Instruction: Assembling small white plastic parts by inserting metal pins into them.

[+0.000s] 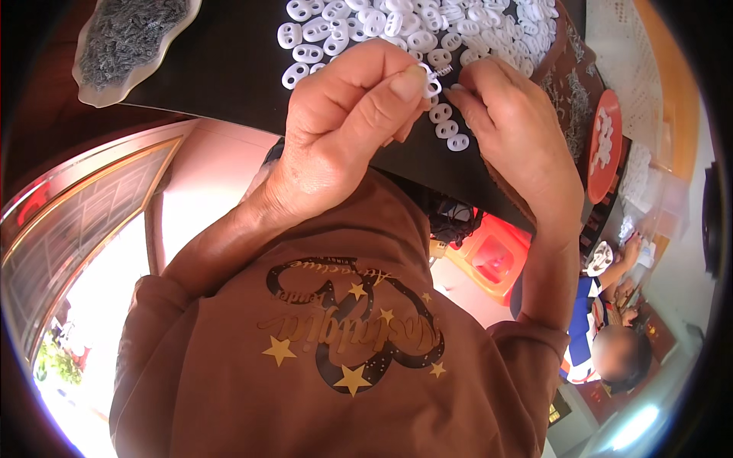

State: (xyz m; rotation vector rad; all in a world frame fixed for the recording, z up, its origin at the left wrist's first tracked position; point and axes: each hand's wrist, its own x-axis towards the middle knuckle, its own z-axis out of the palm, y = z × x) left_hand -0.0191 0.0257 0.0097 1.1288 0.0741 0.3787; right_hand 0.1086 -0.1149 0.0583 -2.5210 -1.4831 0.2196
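In front of my chest, my left hand (347, 114) pinches a white two-hole plastic cord lock (433, 82) between thumb and forefinger. A small metal spring (443, 70) shows at the cord lock's right side, in the gap between my hands. Just to the right, my right hand (508, 114) is closed, its thumb and fingertips drawn together near the spring. Whatever those fingertips may hold is too small to make out. Several loose cord locks (447, 128) lie on the dark table below the gap. A large heap of the same white pieces (420, 40) spreads behind both hands.
A pale tray of grey metal springs (134, 46) sits at the far left of the dark table (221, 72). More springs lie on a brown cloth (569, 91) at right, beside a red plate (595, 172). Below stands a red stool (492, 252). Another person (603, 336) works at right.
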